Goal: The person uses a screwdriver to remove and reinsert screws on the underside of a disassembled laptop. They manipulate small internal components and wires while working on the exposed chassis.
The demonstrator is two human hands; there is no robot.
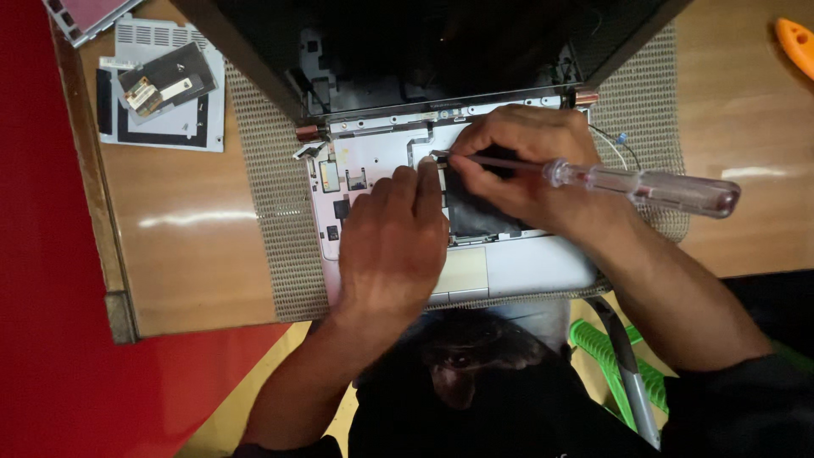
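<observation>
Right hand [526,170] grip clenched on screwdriver [636,182]; left hand [394,246] presses the laptop [526,271].

We see one screen — the laptop's dark display [441,34], tilted open at the top edge. At upper left lies a white sheet with black rectangles [165,93] — possibly a label.

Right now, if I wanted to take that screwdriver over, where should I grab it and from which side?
Probably by the clear plastic handle, coming from the right side of the laptop. The screwdriver lies nearly level, tip on the opened laptop, and the right hand covers only the thin shaft, while the left hand rests flat on the case. The thick handle juts out free over the mesh mat.
</observation>
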